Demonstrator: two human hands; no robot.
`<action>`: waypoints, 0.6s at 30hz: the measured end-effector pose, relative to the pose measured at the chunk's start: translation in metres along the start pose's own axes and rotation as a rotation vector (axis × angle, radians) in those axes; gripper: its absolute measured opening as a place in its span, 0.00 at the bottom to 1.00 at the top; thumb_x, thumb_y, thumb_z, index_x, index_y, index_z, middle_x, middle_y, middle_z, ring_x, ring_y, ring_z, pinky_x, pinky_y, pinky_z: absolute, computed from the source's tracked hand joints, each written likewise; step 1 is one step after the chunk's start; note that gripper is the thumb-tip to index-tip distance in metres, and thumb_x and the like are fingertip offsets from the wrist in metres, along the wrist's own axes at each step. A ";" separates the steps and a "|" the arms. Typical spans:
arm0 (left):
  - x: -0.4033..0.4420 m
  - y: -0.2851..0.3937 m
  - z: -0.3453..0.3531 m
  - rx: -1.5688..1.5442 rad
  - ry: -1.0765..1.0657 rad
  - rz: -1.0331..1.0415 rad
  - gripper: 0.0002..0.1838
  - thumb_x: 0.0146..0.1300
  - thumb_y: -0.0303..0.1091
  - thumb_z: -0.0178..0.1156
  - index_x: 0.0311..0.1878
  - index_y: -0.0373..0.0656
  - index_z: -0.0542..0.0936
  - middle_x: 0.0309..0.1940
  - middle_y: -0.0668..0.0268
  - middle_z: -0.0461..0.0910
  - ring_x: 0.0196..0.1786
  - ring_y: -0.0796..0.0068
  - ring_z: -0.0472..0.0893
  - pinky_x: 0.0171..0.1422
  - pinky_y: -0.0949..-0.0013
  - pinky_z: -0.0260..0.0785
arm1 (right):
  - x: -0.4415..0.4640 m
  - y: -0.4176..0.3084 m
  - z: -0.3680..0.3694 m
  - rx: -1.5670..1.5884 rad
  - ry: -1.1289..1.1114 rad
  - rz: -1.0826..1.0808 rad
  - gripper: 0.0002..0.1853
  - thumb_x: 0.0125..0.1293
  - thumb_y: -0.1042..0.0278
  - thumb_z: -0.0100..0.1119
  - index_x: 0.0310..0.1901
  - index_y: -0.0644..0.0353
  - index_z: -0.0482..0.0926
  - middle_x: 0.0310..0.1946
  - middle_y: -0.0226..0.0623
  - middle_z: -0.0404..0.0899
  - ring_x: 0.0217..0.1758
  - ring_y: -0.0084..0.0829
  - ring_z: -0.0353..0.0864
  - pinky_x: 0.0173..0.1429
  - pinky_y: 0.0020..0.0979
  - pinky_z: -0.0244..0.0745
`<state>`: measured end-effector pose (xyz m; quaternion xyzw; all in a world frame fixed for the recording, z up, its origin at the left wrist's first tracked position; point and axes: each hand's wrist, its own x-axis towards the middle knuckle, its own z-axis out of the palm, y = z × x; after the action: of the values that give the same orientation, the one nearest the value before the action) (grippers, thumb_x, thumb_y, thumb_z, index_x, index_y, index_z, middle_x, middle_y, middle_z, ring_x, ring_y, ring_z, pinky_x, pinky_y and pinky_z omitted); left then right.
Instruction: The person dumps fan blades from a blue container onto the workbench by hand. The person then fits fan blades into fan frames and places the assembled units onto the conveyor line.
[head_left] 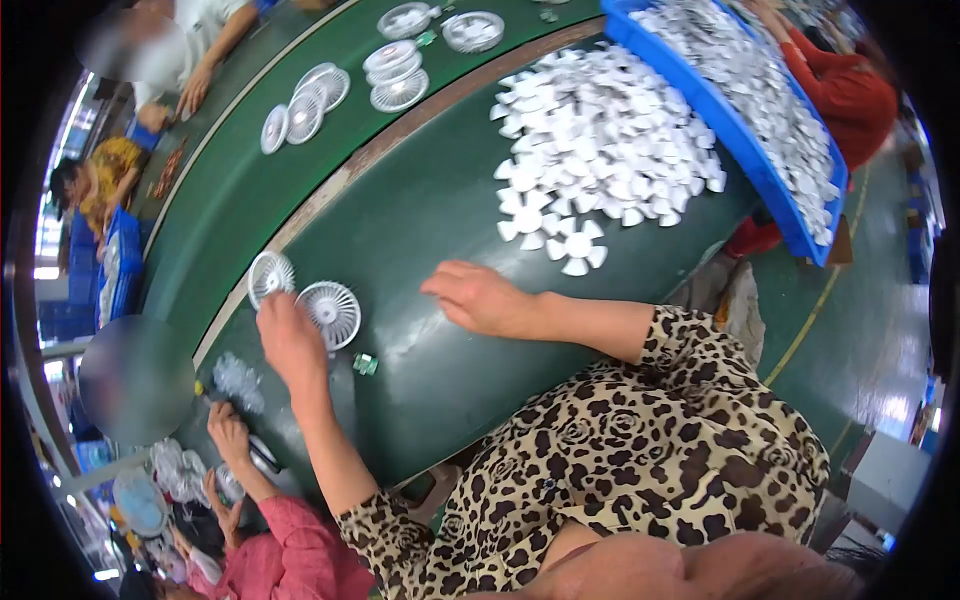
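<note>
My left hand (290, 338) is closed at the lower edge of a round white slotted fan grille (268, 272), which stands tilted near the seam of the green table. Close beside that hand lies a second white fan grille (331, 314), slotted side up, and below it a small green circuit board (366, 364). My right hand (483, 300) hovers over the table with its fingers bent together; what they hold, if anything, is hidden. Beyond it spreads a large heap of white fan blades (610, 130), with one loose fan blade (577, 246) at the near edge.
A blue bin (720, 130) full of white parts borders the heap. Several fan grilles (397, 75) sit on the green belt (235, 200) behind a raised strip. Clear plastic pieces (238, 382) lie near a co-worker's hand (229, 434). Other people sit around.
</note>
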<state>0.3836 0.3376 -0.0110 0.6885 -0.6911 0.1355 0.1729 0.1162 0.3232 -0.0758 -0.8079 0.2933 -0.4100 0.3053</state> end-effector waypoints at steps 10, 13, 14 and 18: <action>-0.015 0.068 0.010 -1.699 -0.172 -0.850 0.14 0.67 0.35 0.55 0.51 0.37 0.75 0.43 0.63 0.79 0.43 0.74 0.80 0.46 0.70 0.74 | 0.001 0.017 -0.108 -0.771 -0.147 0.183 0.06 0.52 0.76 0.54 0.32 0.66 0.75 0.33 0.48 0.74 0.38 0.44 0.76 0.38 0.41 0.74; -0.019 0.083 0.022 -1.918 -0.287 -0.933 0.16 0.67 0.38 0.56 0.51 0.36 0.75 0.43 0.62 0.80 0.42 0.71 0.81 0.44 0.68 0.76 | -0.001 0.023 -0.104 -0.717 -0.130 0.223 0.06 0.52 0.74 0.55 0.31 0.65 0.75 0.32 0.49 0.75 0.37 0.45 0.78 0.38 0.42 0.74; -0.020 0.088 0.026 -1.953 -0.276 -0.944 0.16 0.67 0.38 0.56 0.51 0.36 0.74 0.43 0.61 0.80 0.42 0.70 0.81 0.44 0.66 0.77 | -0.001 0.024 -0.106 -0.717 -0.170 0.259 0.09 0.54 0.69 0.59 0.34 0.64 0.74 0.32 0.47 0.74 0.38 0.45 0.77 0.39 0.42 0.73; -0.031 0.082 0.045 -2.057 -0.266 -0.877 0.18 0.68 0.35 0.53 0.56 0.34 0.70 0.50 0.57 0.77 0.51 0.63 0.78 0.57 0.56 0.73 | 0.004 0.009 -0.102 -0.616 -0.048 0.290 0.15 0.54 0.63 0.63 0.42 0.59 0.75 0.33 0.43 0.76 0.37 0.46 0.77 0.40 0.43 0.73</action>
<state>0.2987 0.3478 -0.0610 0.4110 -0.1852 -0.6459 0.6161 0.0303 0.2893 -0.0317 -0.8213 0.5082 -0.2354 0.1089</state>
